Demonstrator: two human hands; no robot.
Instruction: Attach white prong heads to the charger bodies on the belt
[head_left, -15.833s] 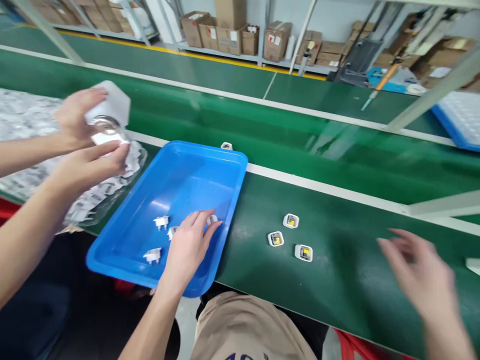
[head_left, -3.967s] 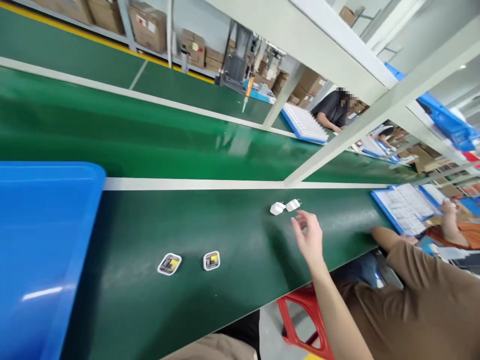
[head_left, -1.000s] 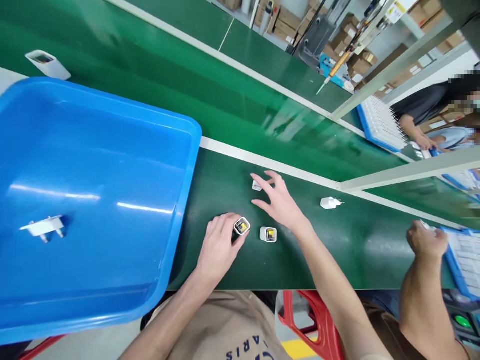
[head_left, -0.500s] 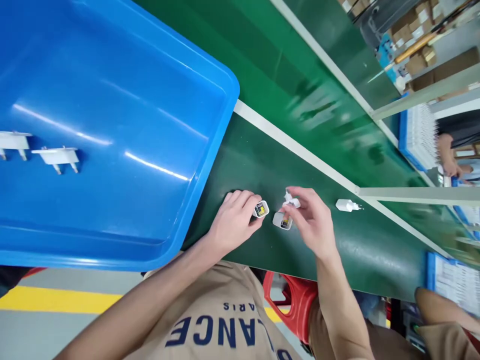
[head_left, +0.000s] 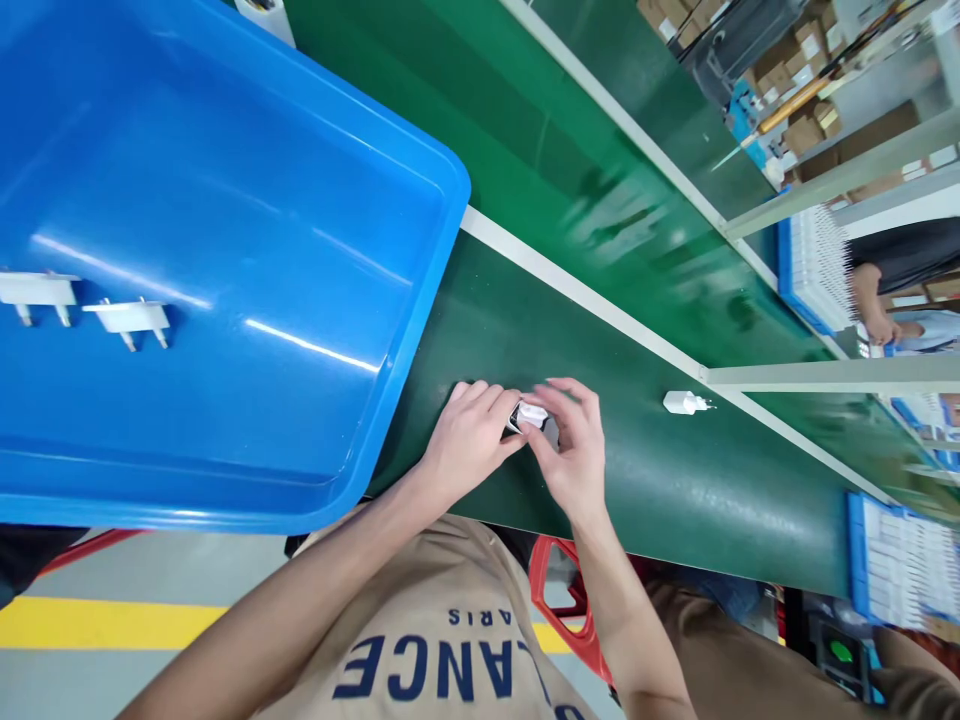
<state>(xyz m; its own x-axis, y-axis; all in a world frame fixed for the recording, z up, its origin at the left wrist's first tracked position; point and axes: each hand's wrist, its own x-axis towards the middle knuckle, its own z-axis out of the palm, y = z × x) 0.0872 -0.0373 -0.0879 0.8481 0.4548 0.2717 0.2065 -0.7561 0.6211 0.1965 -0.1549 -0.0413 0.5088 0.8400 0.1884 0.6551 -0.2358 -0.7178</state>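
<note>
My left hand (head_left: 465, 425) is closed around a white charger housing (head_left: 514, 416), its open end facing right. My right hand (head_left: 574, 445) pinches a white plug cap (head_left: 533, 414) at that open end; whether it is seated inside is hidden by fingers and blur. Behind the right fingers, part of a second white housing (head_left: 552, 432) shows on the green bench. Farther right lies a white charger (head_left: 682, 402) with its pins pointing right. Two white plug caps (head_left: 133, 318) with pins down are in the blue tray (head_left: 431, 300) to my left.
A white frame bar (head_left: 825, 376) crosses at the right. Blue trays of white parts stand at the far right (head_left: 814, 265) and lower right (head_left: 911, 560). A co-worker's hands (head_left: 883, 325) are beyond. A red stool (head_left: 559, 590) is below the bench.
My right hand has moved left, bringing the plug cap from above the second housing to the open end of the housing in my left hand. The left hand stays put.
</note>
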